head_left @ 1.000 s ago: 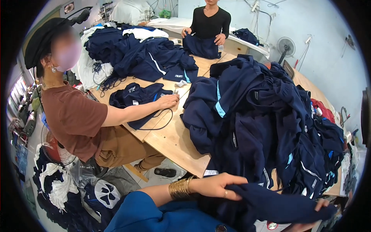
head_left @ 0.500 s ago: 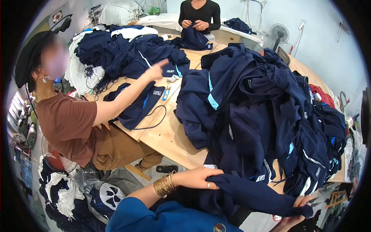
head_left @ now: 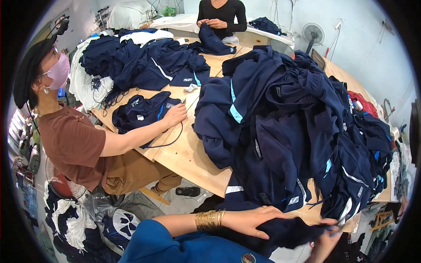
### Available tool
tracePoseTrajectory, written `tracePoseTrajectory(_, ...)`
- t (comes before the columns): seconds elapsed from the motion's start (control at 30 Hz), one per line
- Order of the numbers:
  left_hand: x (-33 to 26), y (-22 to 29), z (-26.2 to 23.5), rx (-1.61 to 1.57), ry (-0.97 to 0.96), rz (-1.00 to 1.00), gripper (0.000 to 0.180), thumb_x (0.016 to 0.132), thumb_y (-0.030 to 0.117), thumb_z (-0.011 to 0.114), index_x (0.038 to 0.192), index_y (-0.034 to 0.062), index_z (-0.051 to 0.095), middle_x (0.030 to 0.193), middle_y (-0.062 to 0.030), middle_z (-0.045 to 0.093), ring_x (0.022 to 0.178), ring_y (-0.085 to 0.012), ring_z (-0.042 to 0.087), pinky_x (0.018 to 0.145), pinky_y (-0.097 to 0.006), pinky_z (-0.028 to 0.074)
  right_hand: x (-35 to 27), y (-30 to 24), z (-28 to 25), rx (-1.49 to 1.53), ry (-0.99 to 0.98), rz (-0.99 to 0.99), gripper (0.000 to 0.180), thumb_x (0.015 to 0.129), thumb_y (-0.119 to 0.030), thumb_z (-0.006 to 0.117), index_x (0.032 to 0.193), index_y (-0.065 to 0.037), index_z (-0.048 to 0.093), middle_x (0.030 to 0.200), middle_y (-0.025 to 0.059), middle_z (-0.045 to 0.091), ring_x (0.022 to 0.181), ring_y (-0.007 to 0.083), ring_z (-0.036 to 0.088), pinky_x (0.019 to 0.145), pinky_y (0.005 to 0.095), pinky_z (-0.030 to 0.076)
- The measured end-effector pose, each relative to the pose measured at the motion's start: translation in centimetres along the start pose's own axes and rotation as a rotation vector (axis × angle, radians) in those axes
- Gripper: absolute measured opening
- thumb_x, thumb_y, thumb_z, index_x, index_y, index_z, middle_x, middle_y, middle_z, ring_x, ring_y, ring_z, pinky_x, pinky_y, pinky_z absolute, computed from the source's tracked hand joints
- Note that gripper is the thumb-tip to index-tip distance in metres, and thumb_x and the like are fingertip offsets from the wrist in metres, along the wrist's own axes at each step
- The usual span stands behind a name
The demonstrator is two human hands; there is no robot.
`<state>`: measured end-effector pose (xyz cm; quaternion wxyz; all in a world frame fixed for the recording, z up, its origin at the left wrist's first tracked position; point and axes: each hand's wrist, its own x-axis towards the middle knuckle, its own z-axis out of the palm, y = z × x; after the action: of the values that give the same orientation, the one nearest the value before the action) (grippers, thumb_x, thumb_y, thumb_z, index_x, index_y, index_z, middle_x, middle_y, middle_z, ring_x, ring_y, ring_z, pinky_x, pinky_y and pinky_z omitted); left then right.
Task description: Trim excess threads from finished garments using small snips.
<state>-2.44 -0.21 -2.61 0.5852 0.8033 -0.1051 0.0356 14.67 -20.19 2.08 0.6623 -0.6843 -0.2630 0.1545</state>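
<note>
A dark navy garment (head_left: 289,234) lies stretched before me below the table's near edge. My left hand (head_left: 252,221) rests on it with fingers extended and thumb apart, the hand open. My right hand (head_left: 325,241), smeared by motion, is closed at the garment's right end. In its fingers is a small blue and grey tool (head_left: 335,229) that looks like thread snips; the blur hides its detail. Just beyond both hands, navy trousers with white and light blue stripes form a large heap (head_left: 289,118).
The wooden table (head_left: 193,162) carries another navy pile (head_left: 144,61) at the far left. At left, a co-worker in a brown shirt (head_left: 74,144) reaches to a navy garment (head_left: 131,111). Someone in black (head_left: 222,17) handles cloth at the back. A fan (head_left: 313,34) stands behind.
My left hand has gone from gripping the garment to lying over it, slightly right and lower. My right hand has shifted left. The co-worker's pointing hand has dropped to the blue tool on the table.
</note>
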Motion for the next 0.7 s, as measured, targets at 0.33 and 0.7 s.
tracePoseTrajectory(0.33, 1.5, -0.8, 1.7, -0.433, 0.348, -0.197, 0.029, 0.082, 0.012, 0.056, 0.109, 0.0045, 0.049, 0.088, -0.0075, 0.060, 0.069, -0.0134, 0.061, 0.067, -0.024, 0.048, -1.3, 1.4, 6.4, -0.310, -0.161, -0.001, 0.010, 0.077, 0.002, 0.055, 0.085, 0.001, 0.059, 0.070, -0.0011, 0.053, 0.054, 0.0028, 0.041, 0.047, 0.0167, 0.030)
tracePoseTrajectory(0.7, 1.7, -0.9, 1.3, -0.189, 0.428, -0.070, 0.019, 0.081, 0.008, 0.057, 0.099, 0.0040, 0.053, 0.068, -0.0068, 0.059, 0.059, -0.0137, 0.059, 0.059, -0.025, 0.046, -1.0, 0.7, 6.2, -0.321, -0.217, -0.087, 0.008, 0.073, -0.002, 0.061, 0.078, 0.002, 0.056, 0.075, 0.0044, 0.056, 0.052, 0.0065, 0.045, 0.048, 0.0176, 0.033)
